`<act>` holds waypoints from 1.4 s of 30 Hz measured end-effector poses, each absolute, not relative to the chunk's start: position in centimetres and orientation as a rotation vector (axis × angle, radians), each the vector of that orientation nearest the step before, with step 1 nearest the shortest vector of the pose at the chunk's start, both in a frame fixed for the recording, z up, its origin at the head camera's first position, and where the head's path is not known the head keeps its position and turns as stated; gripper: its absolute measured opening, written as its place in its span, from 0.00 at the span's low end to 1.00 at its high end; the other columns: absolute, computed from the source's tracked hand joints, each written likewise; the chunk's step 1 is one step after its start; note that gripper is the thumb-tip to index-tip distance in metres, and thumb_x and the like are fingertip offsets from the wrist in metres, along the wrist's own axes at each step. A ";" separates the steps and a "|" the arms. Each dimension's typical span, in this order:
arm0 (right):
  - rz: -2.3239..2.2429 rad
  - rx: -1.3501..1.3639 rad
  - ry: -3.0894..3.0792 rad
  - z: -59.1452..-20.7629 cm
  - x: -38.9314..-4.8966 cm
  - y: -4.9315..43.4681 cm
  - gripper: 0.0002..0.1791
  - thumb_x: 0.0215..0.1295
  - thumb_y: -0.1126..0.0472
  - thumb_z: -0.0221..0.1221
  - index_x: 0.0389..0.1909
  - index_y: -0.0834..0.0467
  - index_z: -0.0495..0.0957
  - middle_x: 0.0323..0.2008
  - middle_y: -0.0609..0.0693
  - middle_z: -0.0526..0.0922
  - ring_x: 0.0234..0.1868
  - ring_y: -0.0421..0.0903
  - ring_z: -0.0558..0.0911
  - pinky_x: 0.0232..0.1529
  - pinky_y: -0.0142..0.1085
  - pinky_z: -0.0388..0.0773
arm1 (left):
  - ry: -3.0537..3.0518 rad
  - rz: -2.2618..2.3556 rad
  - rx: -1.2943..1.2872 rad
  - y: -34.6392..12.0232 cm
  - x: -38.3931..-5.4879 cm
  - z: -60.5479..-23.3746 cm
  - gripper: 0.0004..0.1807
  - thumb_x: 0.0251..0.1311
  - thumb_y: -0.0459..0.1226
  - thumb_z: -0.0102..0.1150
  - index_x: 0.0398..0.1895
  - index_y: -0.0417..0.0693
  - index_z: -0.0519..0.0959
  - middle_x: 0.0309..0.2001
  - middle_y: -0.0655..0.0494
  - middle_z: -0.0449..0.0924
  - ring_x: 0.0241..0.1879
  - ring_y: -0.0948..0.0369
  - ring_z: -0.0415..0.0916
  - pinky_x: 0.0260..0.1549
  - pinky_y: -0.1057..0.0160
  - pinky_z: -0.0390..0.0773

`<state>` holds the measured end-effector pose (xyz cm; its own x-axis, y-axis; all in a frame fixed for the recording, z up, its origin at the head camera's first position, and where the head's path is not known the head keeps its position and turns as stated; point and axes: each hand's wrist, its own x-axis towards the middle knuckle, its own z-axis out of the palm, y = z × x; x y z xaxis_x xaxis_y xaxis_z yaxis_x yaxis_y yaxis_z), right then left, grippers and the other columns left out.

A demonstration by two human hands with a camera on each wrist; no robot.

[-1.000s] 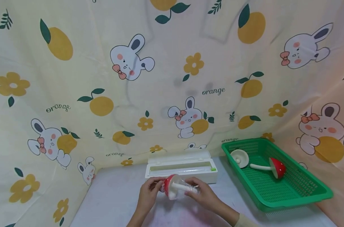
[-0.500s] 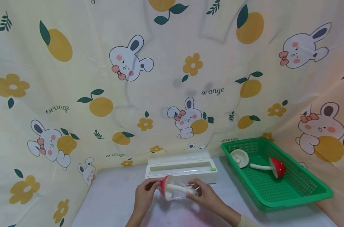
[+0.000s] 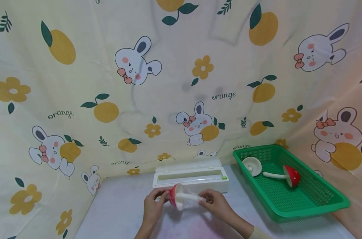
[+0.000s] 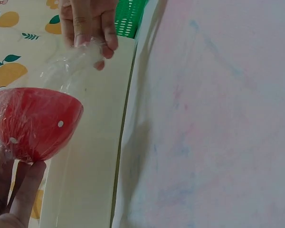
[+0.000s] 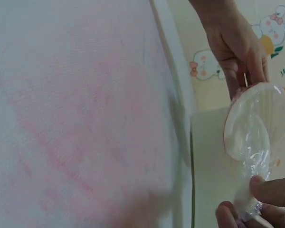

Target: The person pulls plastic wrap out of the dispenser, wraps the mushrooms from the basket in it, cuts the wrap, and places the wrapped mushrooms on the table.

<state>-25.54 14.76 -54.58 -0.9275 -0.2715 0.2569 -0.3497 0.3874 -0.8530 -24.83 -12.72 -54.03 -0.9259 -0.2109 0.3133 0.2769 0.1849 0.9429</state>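
Observation:
A toy mushroom (image 3: 178, 197) with a red, white-dotted cap lies sideways between my two hands, above the table. Clear plastic film (image 5: 256, 161) covers its cap and stem. My left hand (image 3: 154, 206) pinches the film gathered at the top of the red cap (image 4: 38, 121). At the stem end, my right hand (image 3: 216, 203) pinches the film and the stem's tip between thumb and fingers. From the right wrist, the pale underside of the cap shows through the wrinkled wrap. Film stretches from the cap toward the right fingers (image 4: 83, 28) in the left wrist view.
Behind the hands stands a white cling film box (image 3: 196, 187), its lid raised, with a roll inside and a green slider (image 3: 224, 178). On the right, a green basket (image 3: 306, 212) holds another red mushroom (image 3: 292, 177) and a whitish one (image 3: 252, 166). A patterned cloth hangs behind.
My hands have shifted slightly left with the mushroom, the left hand staying at the cap. The right fingers have moved along the film at the stem end, drawing it out.

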 end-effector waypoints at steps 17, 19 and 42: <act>1.541 0.831 -2.523 -54.4 -25.2 14.3 0.23 0.74 0.54 0.69 0.65 0.59 0.82 0.40 0.50 0.87 0.31 0.36 0.82 0.34 0.32 0.83 | -2.211 -1.653 0.000 -13.2 -25.1 -54.1 0.06 0.69 0.32 0.71 0.45 0.42 0.84 0.34 0.53 0.86 0.38 0.58 0.85 0.34 0.65 0.88; 1.547 0.807 -2.532 -54.3 -25.1 14.2 0.23 0.71 0.54 0.71 0.63 0.57 0.84 0.41 0.51 0.87 0.29 0.35 0.80 0.32 0.31 0.81 | -2.215 -1.682 -0.019 -13.3 -25.1 -54.1 0.05 0.70 0.33 0.70 0.45 0.42 0.85 0.36 0.51 0.87 0.39 0.56 0.86 0.35 0.66 0.88; 1.384 0.757 -2.590 -54.3 -25.2 13.9 0.15 0.65 0.56 0.76 0.49 0.57 0.90 0.36 0.41 0.85 0.26 0.30 0.72 0.25 0.28 0.72 | -2.283 -1.825 -0.135 -13.7 -24.9 -53.8 0.04 0.67 0.32 0.72 0.42 0.42 0.90 0.40 0.51 0.91 0.38 0.59 0.88 0.45 0.48 0.88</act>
